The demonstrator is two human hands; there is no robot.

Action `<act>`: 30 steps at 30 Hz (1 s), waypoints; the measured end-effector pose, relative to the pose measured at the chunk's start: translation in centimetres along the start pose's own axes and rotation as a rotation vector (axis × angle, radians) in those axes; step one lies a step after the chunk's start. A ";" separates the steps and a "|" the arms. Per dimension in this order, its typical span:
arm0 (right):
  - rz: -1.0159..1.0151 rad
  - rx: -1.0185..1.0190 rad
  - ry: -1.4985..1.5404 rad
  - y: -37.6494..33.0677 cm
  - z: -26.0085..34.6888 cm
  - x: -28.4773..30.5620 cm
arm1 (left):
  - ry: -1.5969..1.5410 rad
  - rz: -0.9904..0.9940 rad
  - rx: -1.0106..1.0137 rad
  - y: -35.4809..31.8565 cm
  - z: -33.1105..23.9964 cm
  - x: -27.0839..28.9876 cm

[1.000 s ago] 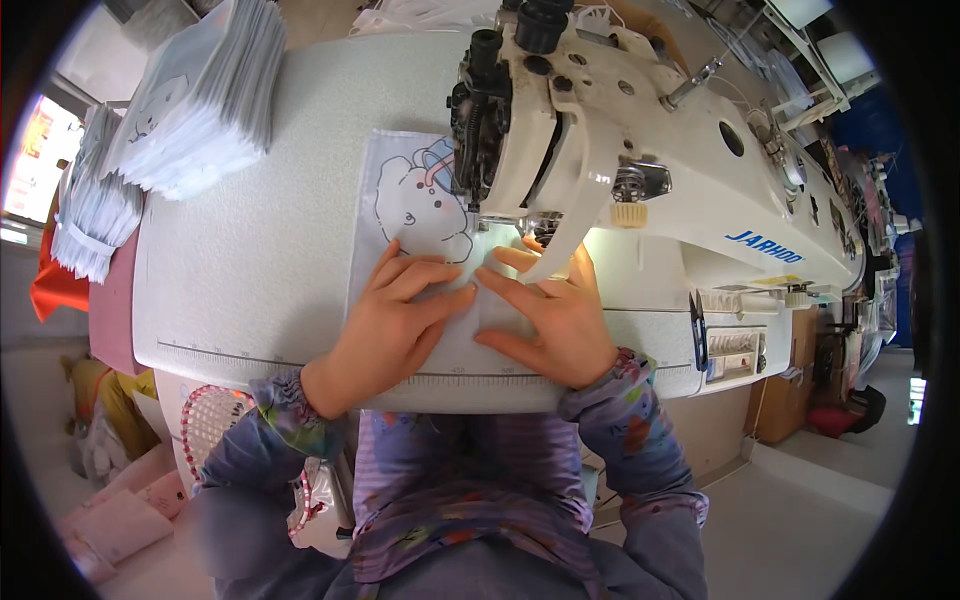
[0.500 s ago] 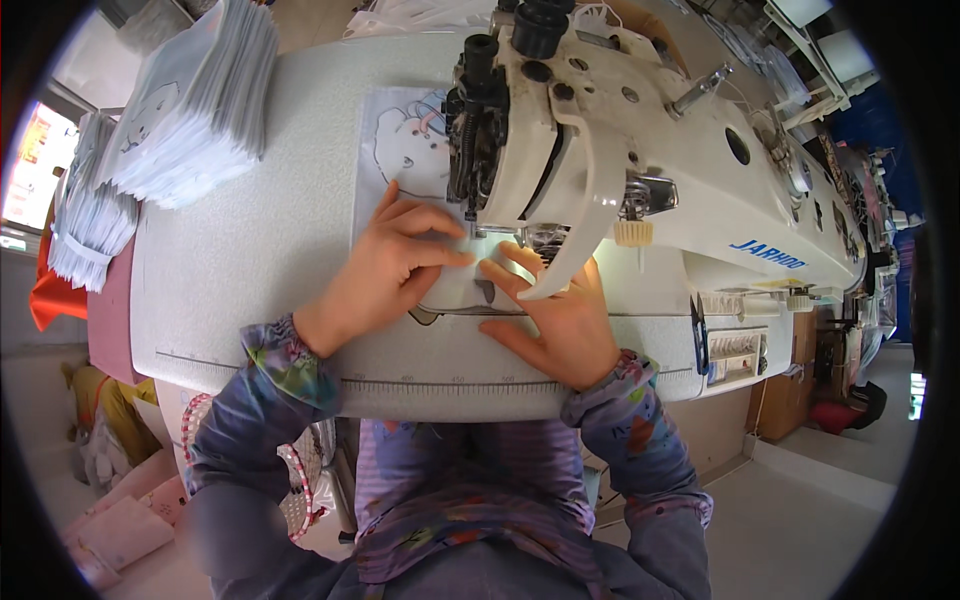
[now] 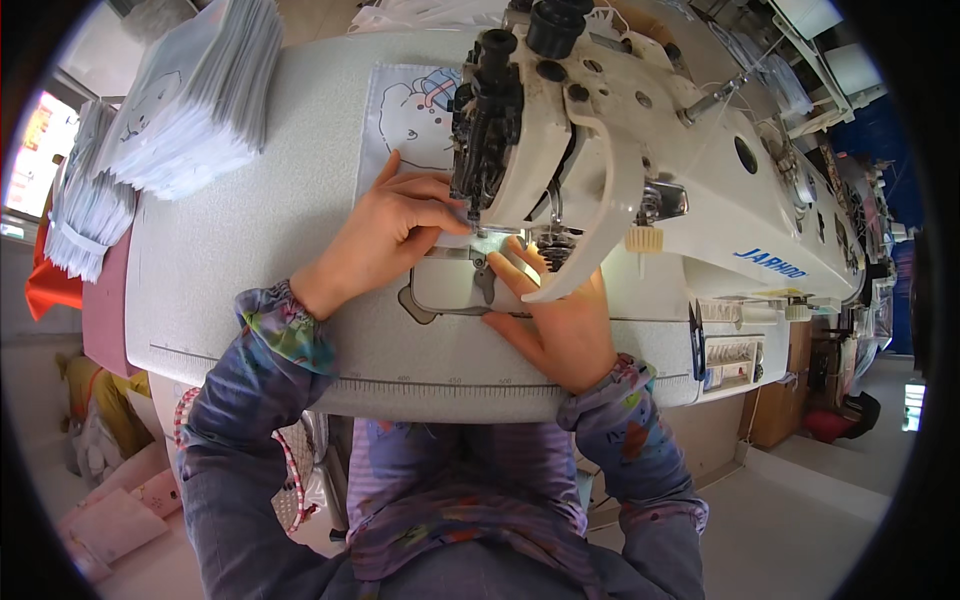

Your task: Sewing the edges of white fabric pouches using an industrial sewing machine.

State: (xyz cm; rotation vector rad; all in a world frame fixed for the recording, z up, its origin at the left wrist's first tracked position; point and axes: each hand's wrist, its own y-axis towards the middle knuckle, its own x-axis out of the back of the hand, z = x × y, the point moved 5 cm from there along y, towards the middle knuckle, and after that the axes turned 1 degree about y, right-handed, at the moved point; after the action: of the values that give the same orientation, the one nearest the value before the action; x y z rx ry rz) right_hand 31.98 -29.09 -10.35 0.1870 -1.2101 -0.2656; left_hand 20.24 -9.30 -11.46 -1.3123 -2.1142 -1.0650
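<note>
A white fabric panel (image 3: 410, 120) printed with a cartoon figure lies on the sewing table, its right part hidden behind the head of a sewing machine (image 3: 590, 130). My left hand (image 3: 385, 235) lies over its near end, fingers spread, with the foremost fingertips close to the presser foot and needle area. The thumb is partly tucked from sight. My right hand (image 3: 565, 335) rests beside the metal needle plate (image 3: 445, 285), its fingers apart and partly hidden by the machine's white curved guard (image 3: 605, 210). Nothing shows in its grasp.
A tall stack of printed fabric panels (image 3: 200, 100) stands at the far left, next to a tied bundle (image 3: 88, 205). Dark thread snips (image 3: 697, 340) and a small parts tray (image 3: 732, 362) sit to the right. A ruler strip (image 3: 430, 385) runs along the front edge.
The fabric panel has slid away from me, uncovering more of the needle plate. My left hand has moved slightly away with it. My right hand stays nearly in place.
</note>
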 end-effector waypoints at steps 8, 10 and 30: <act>-0.076 -0.005 -0.032 0.0 0.5 0.4 | 0.068 0.058 -0.015 -0.2 0.2 -0.1; -0.078 0.001 -0.057 0.0 0.7 0.5 | 0.074 0.066 -0.020 -0.1 0.1 0.0; -0.181 -0.002 -0.200 1.1 -2.4 0.1 | 0.414 -0.001 0.122 -4.8 -7.9 -3.3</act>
State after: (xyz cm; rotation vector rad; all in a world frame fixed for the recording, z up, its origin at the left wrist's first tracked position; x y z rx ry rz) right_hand 34.38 -28.04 -10.80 0.2740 -1.3934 -0.4516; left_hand 17.27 -18.61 -10.78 -0.9378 -1.8355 -1.0807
